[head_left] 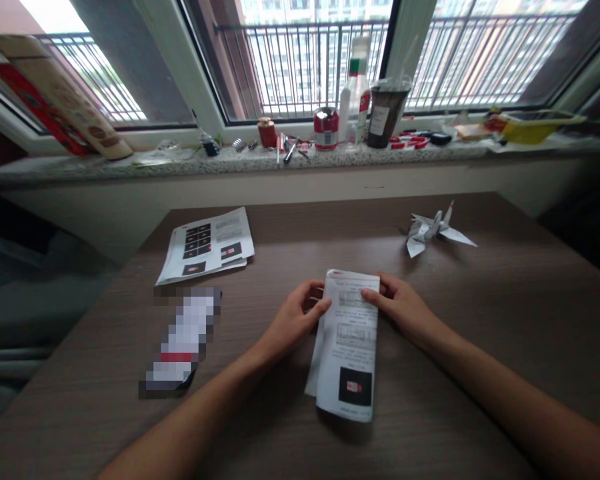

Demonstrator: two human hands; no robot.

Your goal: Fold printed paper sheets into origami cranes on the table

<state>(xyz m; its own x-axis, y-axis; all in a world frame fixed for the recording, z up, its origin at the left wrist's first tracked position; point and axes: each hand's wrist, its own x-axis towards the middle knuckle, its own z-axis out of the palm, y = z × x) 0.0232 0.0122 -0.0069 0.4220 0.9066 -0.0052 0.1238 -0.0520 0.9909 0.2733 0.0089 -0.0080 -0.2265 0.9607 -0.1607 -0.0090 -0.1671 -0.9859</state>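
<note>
A folded sheet of printed paper (350, 347) is held upright-lengthwise over the table, its far end between my two hands. My left hand (303, 308) pinches its left edge, thumb near the front face and fingers behind. On the right edge, my right hand (397, 303) has its thumb on the printed face and its fingers behind the sheet. A second layer of the paper sticks out at the lower left. Beyond my right hand stands a folded paper crane (433, 230). More printed sheets (207, 243) lie at the back left.
A phone (185, 340), blurred out in blocks, lies on the brown table (260, 427) left of my left forearm. Along the stone windowsill (170, 167) stand a red can (326, 128), a clear bottle (356, 100), a dark drink cup (387, 113) and a yellow basket (533, 127).
</note>
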